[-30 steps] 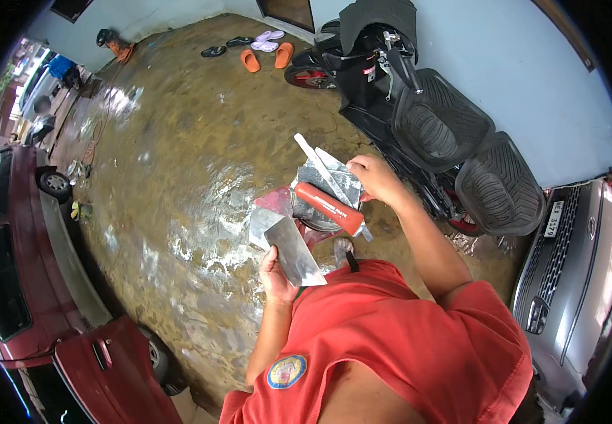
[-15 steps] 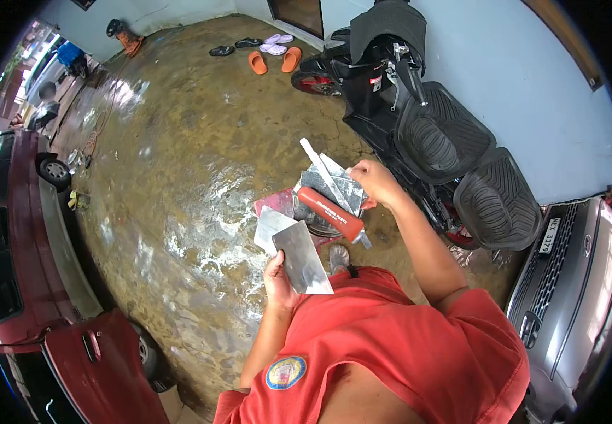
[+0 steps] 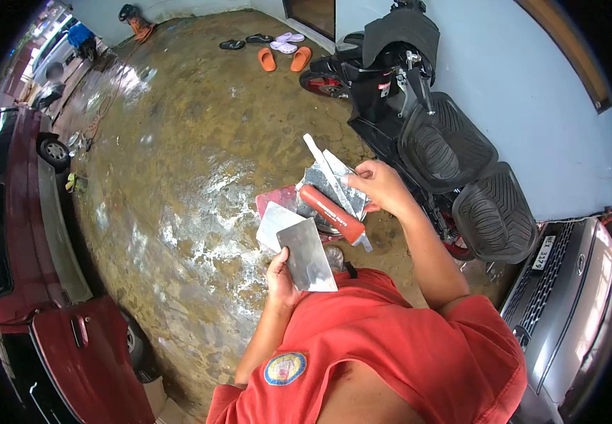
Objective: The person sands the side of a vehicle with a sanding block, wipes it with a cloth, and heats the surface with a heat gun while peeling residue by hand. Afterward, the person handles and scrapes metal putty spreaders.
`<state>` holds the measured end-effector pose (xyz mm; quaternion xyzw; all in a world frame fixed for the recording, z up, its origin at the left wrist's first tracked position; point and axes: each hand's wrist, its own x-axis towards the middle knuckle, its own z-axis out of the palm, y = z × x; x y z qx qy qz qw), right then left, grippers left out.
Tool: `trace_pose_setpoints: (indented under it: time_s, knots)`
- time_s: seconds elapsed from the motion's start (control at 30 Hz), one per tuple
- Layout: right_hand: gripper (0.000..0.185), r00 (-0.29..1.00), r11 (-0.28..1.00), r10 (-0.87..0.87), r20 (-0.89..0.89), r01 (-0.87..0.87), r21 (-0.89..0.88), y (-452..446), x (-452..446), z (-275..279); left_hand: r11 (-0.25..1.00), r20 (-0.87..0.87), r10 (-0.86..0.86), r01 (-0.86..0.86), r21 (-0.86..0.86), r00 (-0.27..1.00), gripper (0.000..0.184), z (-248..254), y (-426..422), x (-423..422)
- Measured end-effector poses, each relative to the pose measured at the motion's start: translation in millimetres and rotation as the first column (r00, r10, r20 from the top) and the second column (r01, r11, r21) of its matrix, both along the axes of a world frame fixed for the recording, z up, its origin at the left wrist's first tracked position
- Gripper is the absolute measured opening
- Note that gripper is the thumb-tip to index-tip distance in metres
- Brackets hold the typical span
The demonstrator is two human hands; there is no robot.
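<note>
My left hand grips a thin rectangular metal putty spreader by its left edge. Beside it a second pale flat plate is partly covered by the spreader. At the pile to the right, my right hand is closed, thumb and fingers together, at a putty-smeared grey sheet; what it pinches is unclear. A long whitish stick lies slantwise over this pile. In front rests a red tube marked as hardener paste. A reddish board shows underneath.
A motorcycle with black floor mats draped along it stands by the wall. A grey car is at right, a maroon vehicle at left. Slippers lie on the wet floor. Far left is another person.
The view has shifted slightly. My right hand has moved a little at the edge of the pile; my left hand still holds the putty spreader.
</note>
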<state>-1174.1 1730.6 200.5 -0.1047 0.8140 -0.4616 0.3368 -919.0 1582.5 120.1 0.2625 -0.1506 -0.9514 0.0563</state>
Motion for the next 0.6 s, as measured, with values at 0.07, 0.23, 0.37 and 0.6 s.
trace_pose_setpoints:
  time_s: [0.07,0.23,0.37,0.6]
  knots:
    - [0.053,0.993,0.998,0.058,-0.102,-0.059,-0.013,3,0,-6,1.000,-0.006,-0.001,0.001,-0.008,1.000,0.055,6,2,-2]
    - [0.033,0.949,0.991,0.123,-0.290,-0.134,-0.019,3,2,-9,0.998,-0.061,-0.053,0.051,-0.035,0.997,0.057,32,5,-7]
    - [0.022,0.986,0.996,0.083,-0.143,-0.088,-0.028,2,-4,-21,0.999,-0.025,-0.032,0.031,-0.025,0.999,0.055,17,5,-3]
    - [0.016,0.999,0.995,0.041,0.035,-0.038,-0.089,0,-16,-47,1.000,0.018,0.014,-0.014,-0.006,1.000,0.046,11,8,0]
